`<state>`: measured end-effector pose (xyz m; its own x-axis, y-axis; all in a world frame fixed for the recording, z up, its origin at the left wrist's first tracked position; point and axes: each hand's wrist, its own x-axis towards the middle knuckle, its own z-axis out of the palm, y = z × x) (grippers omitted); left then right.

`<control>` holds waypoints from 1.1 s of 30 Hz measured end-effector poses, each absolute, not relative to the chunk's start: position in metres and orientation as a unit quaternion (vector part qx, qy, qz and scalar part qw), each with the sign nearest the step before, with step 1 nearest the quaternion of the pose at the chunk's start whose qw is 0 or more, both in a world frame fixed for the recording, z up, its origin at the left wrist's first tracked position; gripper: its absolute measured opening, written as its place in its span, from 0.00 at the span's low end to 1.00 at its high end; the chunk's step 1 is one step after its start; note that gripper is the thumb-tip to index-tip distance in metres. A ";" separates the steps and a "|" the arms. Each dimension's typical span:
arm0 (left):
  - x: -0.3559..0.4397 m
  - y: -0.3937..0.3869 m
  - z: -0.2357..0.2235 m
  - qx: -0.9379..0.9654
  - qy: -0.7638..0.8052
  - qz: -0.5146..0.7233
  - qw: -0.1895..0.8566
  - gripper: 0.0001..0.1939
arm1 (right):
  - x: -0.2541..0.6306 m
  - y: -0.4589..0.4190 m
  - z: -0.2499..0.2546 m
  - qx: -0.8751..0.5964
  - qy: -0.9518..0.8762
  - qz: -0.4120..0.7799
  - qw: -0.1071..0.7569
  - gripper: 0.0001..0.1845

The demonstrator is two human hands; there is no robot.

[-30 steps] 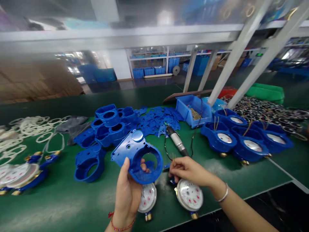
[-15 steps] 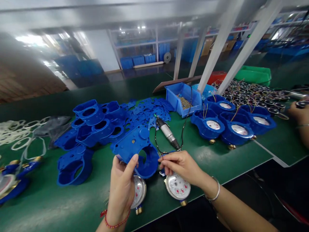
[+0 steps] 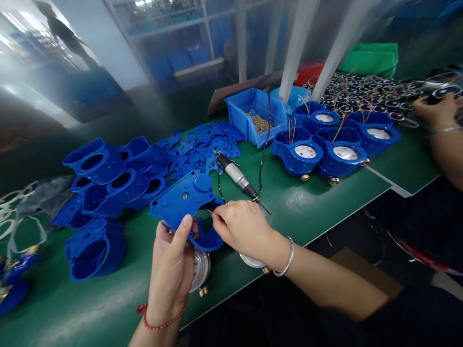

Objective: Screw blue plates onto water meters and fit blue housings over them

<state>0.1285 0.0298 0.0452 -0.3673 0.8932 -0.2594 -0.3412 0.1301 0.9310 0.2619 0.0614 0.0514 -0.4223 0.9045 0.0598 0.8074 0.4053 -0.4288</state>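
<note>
My left hand (image 3: pixel 171 262) grips a blue plastic meter housing (image 3: pixel 173 205), thumb on its near face and fingers behind. The housing is tilted, with its round opening toward my right hand (image 3: pixel 244 229). That hand is closed in a pinch at the opening's rim, on thin wires (image 3: pixel 209 210) that show only as a short orange strand. Below the housing, a water meter (image 3: pixel 201 271) with a clear cover and brass fitting is partly hidden by my left hand. A second water meter (image 3: pixel 251 261) lies mostly covered under my right hand.
An electric screwdriver (image 3: pixel 238 178) lies behind my right hand, its cord alongside. Blue housings (image 3: pixel 97 246) are piled left, flat blue plates (image 3: pixel 202 140) behind. A blue bin (image 3: pixel 238 115) holds small screws. Assembled meters (image 3: pixel 304 154) stand right, near a co-worker's hand (image 3: pixel 439 111).
My right hand has moved from beside the housing to its round opening, bringing the wires there. The view has shifted, and the right-hand meter is now mostly covered.
</note>
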 end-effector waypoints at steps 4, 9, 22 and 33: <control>0.126 0.032 0.047 0.256 0.565 0.605 0.498 0.25 | 0.261 0.062 0.047 -0.513 -0.823 0.177 0.165 0.15; 0.123 0.033 0.047 0.261 0.575 0.596 0.496 0.25 | 0.268 0.059 0.042 -0.516 -0.805 0.221 0.192 0.14; 0.137 0.023 0.038 0.246 0.531 0.648 0.488 0.19 | 0.263 0.052 0.040 -0.537 -0.776 0.240 0.227 0.14; 0.135 0.023 0.035 0.311 0.528 0.639 0.465 0.20 | 0.263 0.053 0.037 -0.534 -0.784 0.206 0.239 0.16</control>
<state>0.1351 0.0229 0.0352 -0.3751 0.9222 -0.0937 -0.2652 -0.0099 0.9642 0.2626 0.0533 0.0370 -0.3156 0.9362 0.1544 0.7392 0.3446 -0.5786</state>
